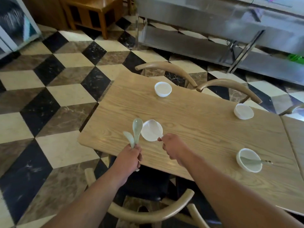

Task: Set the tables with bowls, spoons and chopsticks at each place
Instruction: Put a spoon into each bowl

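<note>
On the light wooden table point(197, 134) stand several white bowls. My left hand point(130, 157), over the near left corner, is closed around the handles of two pale green spoons point(137, 129) that fan upward. My right hand point(174, 148) pinches the handle end of a pale spoon point(154, 130) lying in the near left bowl point(146, 134). The near right bowl point(243, 165) holds a green spoon point(251, 161). The far left bowl point(162, 89) and the far right bowl point(243, 111) have nothing in them. I see no chopsticks.
Curved wooden chairs stand at the far side point(164, 66), point(230, 84) and right below me point(148, 214). A second table point(294, 137) adjoins on the right. A steel counter point(213, 22) and a wooden stool point(92, 12) stand beyond on the chequered floor.
</note>
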`<action>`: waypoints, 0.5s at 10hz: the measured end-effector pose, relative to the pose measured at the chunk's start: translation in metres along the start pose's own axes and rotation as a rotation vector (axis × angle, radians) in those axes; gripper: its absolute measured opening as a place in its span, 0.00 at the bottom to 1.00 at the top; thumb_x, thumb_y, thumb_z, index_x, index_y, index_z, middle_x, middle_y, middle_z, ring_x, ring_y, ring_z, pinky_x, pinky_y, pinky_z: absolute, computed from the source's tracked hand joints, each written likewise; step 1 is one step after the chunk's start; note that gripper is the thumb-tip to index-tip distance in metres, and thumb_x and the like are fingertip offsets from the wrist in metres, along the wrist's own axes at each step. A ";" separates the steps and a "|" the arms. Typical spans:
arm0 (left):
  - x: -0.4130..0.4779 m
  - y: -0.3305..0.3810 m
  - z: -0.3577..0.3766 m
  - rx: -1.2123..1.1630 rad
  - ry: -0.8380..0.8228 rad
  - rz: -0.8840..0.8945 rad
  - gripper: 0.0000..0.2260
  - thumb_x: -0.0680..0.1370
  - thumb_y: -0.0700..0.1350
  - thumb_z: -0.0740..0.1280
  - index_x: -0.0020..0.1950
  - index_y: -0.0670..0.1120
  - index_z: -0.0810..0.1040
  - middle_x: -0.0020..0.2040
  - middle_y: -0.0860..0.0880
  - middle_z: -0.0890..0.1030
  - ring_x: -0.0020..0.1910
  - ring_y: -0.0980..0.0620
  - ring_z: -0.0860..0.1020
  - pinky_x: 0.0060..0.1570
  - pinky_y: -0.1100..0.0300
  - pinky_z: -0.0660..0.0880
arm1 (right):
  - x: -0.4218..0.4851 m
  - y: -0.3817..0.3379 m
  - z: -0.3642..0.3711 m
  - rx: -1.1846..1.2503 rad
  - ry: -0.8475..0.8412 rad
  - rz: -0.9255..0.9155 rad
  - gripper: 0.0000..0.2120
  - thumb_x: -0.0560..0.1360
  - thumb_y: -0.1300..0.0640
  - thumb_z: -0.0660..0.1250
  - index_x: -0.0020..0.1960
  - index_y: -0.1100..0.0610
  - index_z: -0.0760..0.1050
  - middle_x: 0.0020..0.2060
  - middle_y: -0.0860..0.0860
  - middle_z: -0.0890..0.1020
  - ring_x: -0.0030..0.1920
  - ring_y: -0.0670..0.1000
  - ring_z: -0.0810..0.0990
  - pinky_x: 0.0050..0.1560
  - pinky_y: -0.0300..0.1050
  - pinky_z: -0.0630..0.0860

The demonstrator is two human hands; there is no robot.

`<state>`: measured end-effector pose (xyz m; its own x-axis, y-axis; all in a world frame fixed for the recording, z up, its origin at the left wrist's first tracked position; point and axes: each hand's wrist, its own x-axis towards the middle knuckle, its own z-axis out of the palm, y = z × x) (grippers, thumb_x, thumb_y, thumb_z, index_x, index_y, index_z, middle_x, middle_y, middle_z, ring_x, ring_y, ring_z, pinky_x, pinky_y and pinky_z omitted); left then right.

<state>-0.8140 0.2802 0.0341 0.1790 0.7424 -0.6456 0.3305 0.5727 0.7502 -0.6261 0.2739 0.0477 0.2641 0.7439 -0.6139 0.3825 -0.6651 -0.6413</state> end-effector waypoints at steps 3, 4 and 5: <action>0.038 0.004 -0.015 0.136 0.004 -0.006 0.16 0.89 0.51 0.58 0.47 0.44 0.74 0.35 0.49 0.77 0.26 0.57 0.72 0.36 0.58 0.70 | 0.112 0.009 -0.033 -0.376 0.034 0.064 0.12 0.81 0.57 0.64 0.59 0.59 0.83 0.41 0.51 0.78 0.48 0.57 0.78 0.49 0.44 0.73; 0.051 0.005 -0.021 0.212 -0.009 -0.017 0.17 0.88 0.53 0.58 0.46 0.44 0.75 0.35 0.48 0.77 0.29 0.55 0.73 0.38 0.56 0.72 | 0.135 0.010 -0.032 -0.408 -0.024 0.087 0.12 0.80 0.56 0.66 0.59 0.59 0.83 0.46 0.54 0.80 0.46 0.55 0.77 0.47 0.44 0.72; 0.059 0.009 -0.023 0.229 -0.008 -0.023 0.19 0.88 0.53 0.58 0.44 0.44 0.76 0.33 0.49 0.77 0.30 0.54 0.74 0.39 0.55 0.72 | 0.151 0.016 -0.026 -0.490 -0.050 0.094 0.10 0.79 0.56 0.66 0.55 0.58 0.83 0.46 0.54 0.82 0.43 0.55 0.78 0.39 0.42 0.72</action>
<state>-0.8220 0.3372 0.0059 0.1759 0.7271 -0.6637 0.5365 0.4945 0.6839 -0.5568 0.3777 -0.0430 0.2799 0.6699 -0.6876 0.7328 -0.6118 -0.2978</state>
